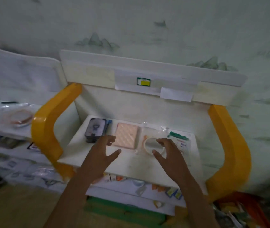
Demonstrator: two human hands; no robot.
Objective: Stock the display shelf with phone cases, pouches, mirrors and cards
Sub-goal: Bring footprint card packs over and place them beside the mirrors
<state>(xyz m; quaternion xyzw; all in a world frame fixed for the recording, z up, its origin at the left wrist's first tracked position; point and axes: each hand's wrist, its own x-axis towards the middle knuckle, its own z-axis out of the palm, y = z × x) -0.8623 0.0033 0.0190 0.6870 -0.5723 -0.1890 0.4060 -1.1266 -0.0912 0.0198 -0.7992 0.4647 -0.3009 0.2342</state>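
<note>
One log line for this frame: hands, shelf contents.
left hand: open, over shelf | right hand: open, over bagged mirror | row: phone cases, pink pouch, mirror, card pack

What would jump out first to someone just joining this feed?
Two curved yellow brackets, the left bracket and the right bracket, frame the white shelf. On it sit in a row a dark phone case, a pink pouch, a bagged round mirror and a card pack, with the left hand and right hand spread open above.
</note>
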